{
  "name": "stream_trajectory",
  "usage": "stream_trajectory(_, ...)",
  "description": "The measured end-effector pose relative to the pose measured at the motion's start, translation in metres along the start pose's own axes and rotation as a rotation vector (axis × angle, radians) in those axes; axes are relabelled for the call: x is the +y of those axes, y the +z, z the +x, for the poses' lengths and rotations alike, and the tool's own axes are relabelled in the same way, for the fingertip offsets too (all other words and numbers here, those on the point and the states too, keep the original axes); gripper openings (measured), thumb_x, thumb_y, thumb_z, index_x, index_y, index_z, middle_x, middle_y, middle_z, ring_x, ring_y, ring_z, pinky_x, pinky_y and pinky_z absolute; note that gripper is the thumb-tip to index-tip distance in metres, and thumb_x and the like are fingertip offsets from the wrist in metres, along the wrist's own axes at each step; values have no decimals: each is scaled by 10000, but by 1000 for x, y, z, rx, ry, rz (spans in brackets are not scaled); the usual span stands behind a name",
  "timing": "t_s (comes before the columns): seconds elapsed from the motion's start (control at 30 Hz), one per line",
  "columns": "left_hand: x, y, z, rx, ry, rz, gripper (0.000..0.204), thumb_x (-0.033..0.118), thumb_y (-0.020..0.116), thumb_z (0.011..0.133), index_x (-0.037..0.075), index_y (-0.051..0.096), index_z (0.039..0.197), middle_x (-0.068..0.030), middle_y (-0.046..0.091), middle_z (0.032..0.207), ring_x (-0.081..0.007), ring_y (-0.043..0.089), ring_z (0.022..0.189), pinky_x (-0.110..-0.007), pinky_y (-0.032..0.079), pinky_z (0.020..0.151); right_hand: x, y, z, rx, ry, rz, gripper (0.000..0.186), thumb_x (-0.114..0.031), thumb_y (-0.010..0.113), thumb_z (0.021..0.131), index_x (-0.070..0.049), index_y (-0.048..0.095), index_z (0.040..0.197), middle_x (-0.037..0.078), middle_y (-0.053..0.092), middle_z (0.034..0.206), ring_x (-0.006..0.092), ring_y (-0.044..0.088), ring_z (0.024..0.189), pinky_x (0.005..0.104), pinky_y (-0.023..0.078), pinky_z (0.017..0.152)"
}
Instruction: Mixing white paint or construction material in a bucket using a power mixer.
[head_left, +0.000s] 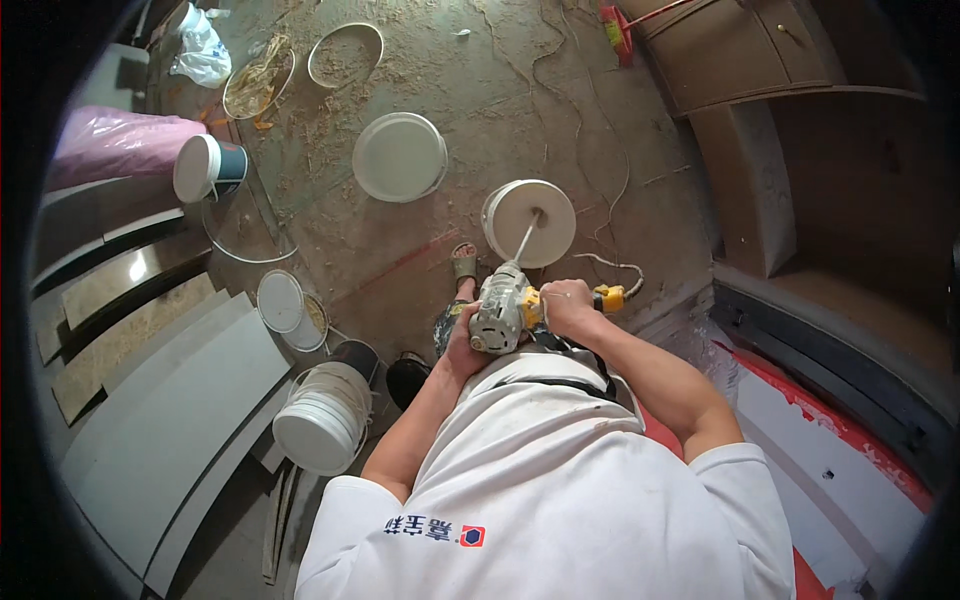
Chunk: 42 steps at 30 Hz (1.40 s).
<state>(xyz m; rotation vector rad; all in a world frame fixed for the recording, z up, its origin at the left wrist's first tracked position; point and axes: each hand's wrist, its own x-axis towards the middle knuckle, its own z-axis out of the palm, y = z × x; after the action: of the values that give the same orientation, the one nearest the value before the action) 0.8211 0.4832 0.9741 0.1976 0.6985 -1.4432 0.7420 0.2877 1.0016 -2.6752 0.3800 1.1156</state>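
My two hands hold an electric drill with a mixing rod, its grey body (499, 310) smeared with dried white material, close to my waist. My left hand (462, 345) is wrapped around the left side of the body. Around the yellow rear handle, my right hand (568, 306) is closed, and a power cord (632, 280) curls off past it. The metal rod (526, 240) slants forward from the drill into a white bucket (492, 228). Pale, smooth material (555, 215) fills the bucket, and the rod's lower end is hidden in it.
A round white lid or bucket (399, 157) sits ahead on the dusty floor. Stacked white buckets (318, 425) stand by my left leg, near leaning boards (190, 385). Cables (540, 75) cross the floor. A brown cabinet (730, 50) and a red-and-white sheet (810, 440) lie right.
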Motion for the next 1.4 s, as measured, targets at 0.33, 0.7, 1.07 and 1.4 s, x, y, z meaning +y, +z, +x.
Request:
stream_trajectory(0.33,12,13,5,120,-92,203,516,359,370,924,54,516,1314,-152,607,1238,-327,606,1095,-548,483,954,-4,-7,-10,-122,45,122,203,-225,686,722,-104,745,874,100,727,896,255,711,850,360,565,709)
stream_trajectory(0.7,8,33,11,189,-158,347,527,380,354,918,69,522,1308,-161,605,1234,-342,609,1076,-551,500,926,19,9,-18,15,-4,228,283,-298,797,616,-109,738,818,96,721,840,262,707,808,378,565,703)
stream_trajectory(1.07,-18,56,39,327,-149,465,542,449,403,919,72,528,1287,-146,638,1161,-310,635,1028,-520,512,899,52,32,-44,246,114,327,145,-186,710,648,-109,727,770,114,712,794,266,710,770,383,562,648)
stream_trajectory(1.4,-48,67,70,354,-269,582,556,458,466,891,64,533,1277,-156,631,1181,-326,637,1015,-511,511,908,72,63,-78,240,270,473,160,-178,702,670,-95,699,807,123,701,773,277,707,747,385,563,646)
